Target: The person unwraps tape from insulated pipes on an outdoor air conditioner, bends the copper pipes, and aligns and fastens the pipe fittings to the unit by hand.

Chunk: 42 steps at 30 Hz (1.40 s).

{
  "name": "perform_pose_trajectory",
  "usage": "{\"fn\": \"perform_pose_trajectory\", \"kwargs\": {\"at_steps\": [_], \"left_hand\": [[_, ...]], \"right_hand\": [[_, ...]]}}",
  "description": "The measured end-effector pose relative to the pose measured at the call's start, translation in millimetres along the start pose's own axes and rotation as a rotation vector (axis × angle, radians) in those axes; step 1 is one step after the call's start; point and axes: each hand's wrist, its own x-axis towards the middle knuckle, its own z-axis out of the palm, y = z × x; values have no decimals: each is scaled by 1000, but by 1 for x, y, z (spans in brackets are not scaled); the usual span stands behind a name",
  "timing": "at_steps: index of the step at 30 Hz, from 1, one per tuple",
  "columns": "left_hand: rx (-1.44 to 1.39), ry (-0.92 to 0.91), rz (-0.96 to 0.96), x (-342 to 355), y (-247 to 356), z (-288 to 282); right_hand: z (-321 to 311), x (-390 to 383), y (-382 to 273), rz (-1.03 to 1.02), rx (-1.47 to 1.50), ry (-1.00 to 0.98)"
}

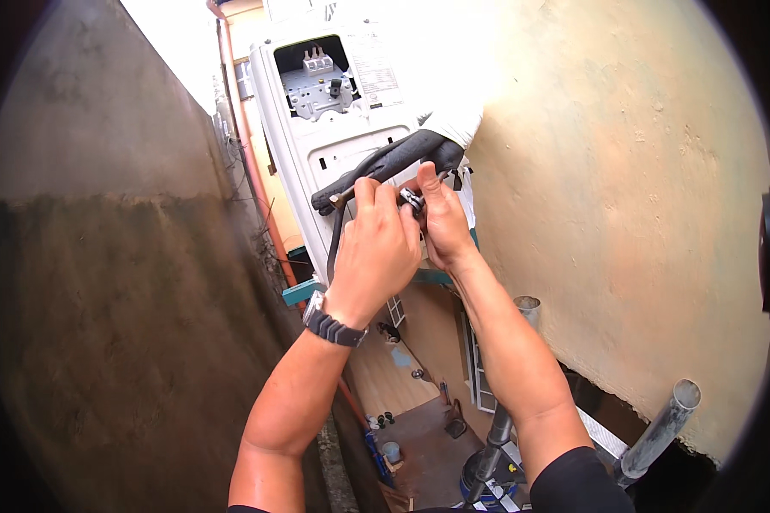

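My left hand (375, 248), with a black watch on its wrist, is closed with its fingers bent over a thin copper pipe (342, 199) whose end shows beside the knuckles. Close against it, my right hand (447, 224) grips a small silver-and-black metal tool (412, 201), its thumb pointing up. The fingers hide most of the tool, so its exact kind is unclear. Just beyond both hands, thick black foam-insulated pipes (381, 164) run across the front of a white air conditioner outdoor unit (295, 141). White wrapping (458, 124) covers the insulation's far end.
An uncovered terminal block (318, 61) sits in the unit's opening. A teal bracket (299, 292) supports the unit. Walls rise on both sides, the beige one (624, 205) at right. Metal scaffold pipes (659, 432) stand lower right. Far below, a bucket (391, 451) rests on the ground.
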Motion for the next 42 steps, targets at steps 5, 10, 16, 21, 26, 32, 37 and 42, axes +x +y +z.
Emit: {"fn": "perform_pose_trajectory", "kwargs": {"at_steps": [5, 10, 16, 21, 26, 32, 37, 42], "left_hand": [[-15, -40, 105, -3, -7, -8], [76, -91, 124, -1, -23, -1], [78, -39, 189, -4, -21, -6], [-45, -37, 127, -11, -25, 6], [5, -66, 124, -12, -36, 1], [-16, -118, 6, -11, -27, -2], [-116, -108, -19, -13, -22, 6], [-148, -9, -71, -16, -16, 3]], "right_hand": [[2, -13, 0, -20, -398, 235], [5, -46, -6, -161, -783, 252], [10, -47, 0, -526, -1313, 270], [1, -39, 20, -406, -1111, 331], [21, -53, -4, -54, -847, 308], [-12, -49, -24, -275, -682, -77], [-17, -14, -7, -70, -189, 141], [38, -2, -1, -74, 71, 286]]}}
